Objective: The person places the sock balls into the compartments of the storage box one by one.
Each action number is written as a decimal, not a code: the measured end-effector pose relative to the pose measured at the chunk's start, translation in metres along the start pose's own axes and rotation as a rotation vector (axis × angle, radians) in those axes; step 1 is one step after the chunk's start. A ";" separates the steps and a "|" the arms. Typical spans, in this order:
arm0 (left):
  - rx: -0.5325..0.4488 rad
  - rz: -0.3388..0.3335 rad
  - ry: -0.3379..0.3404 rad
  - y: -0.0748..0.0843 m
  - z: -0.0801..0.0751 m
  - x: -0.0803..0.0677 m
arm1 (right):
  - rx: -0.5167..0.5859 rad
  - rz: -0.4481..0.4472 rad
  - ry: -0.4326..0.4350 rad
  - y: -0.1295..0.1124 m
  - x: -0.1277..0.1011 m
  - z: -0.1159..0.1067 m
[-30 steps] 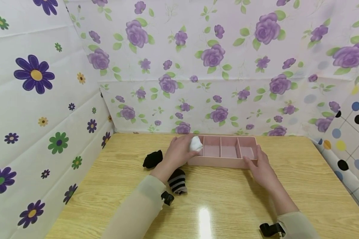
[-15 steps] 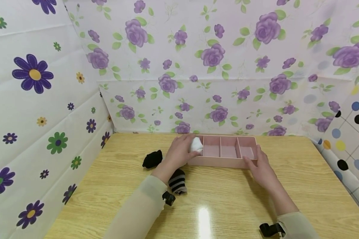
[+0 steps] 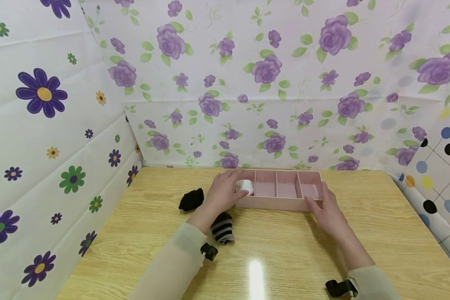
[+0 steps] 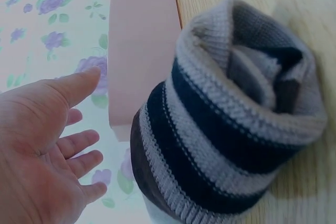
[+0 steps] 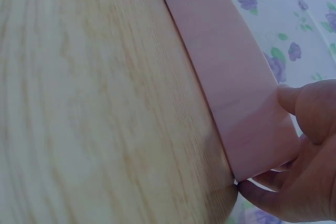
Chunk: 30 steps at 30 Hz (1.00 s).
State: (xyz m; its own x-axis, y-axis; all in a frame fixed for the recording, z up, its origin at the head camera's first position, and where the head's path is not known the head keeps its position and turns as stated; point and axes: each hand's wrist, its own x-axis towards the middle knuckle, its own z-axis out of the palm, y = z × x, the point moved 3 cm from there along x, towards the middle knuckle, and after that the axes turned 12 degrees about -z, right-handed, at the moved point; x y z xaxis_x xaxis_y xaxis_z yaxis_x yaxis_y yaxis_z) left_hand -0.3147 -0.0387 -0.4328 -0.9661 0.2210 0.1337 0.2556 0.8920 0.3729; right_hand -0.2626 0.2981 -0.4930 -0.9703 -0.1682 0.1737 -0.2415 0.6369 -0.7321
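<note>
A pink box (image 3: pixel 279 203) with a row of compartments stands near the back of the table. A rolled white sock (image 3: pixel 246 187) lies in its leftmost compartment. My left hand (image 3: pixel 223 192) is over the box's left end, thumb beside the white sock. In the left wrist view, that hand's thumb and fingers are spread apart with nothing between them. My right hand (image 3: pixel 328 211) grips the right front corner, thumb (image 5: pixel 287 98) at the rim and fingers round the end wall. A striped black-and-grey sock bundle (image 3: pixel 222 228) rests by my left wrist, its opening plain in the left wrist view.
A black sock bundle (image 3: pixel 191 200) lies left of my left hand on the wooden table (image 3: pixel 285 250). Behind the box rises a wall covering (image 3: pixel 296 137) with purple flowers. The box's other compartments (image 3: pixel 265 188) hold nothing.
The white sock has sunk lower into the leftmost compartment, away from my left fingers. My right hand and the box have stayed in place.
</note>
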 end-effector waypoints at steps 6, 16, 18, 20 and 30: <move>0.012 -0.018 0.005 -0.004 -0.003 -0.008 | -0.004 0.003 0.001 0.000 0.000 0.000; 0.029 0.023 0.036 -0.009 -0.015 -0.030 | -0.003 0.000 -0.001 -0.001 0.000 0.000; 0.036 0.030 0.038 -0.011 -0.015 -0.034 | -0.002 0.002 -0.003 -0.001 0.000 0.000; 0.038 0.035 0.037 -0.012 -0.016 -0.038 | -0.001 0.002 -0.003 -0.001 0.001 0.000; 0.029 0.029 -0.006 -0.018 -0.018 -0.056 | -0.001 0.008 -0.007 0.000 0.001 0.001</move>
State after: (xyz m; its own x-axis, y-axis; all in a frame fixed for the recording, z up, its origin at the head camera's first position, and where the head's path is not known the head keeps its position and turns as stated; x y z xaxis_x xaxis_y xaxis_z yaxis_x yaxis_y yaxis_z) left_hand -0.2644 -0.0742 -0.4306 -0.9584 0.2495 0.1388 0.2828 0.8960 0.3425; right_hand -0.2634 0.2978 -0.4935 -0.9722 -0.1685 0.1628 -0.2335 0.6394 -0.7325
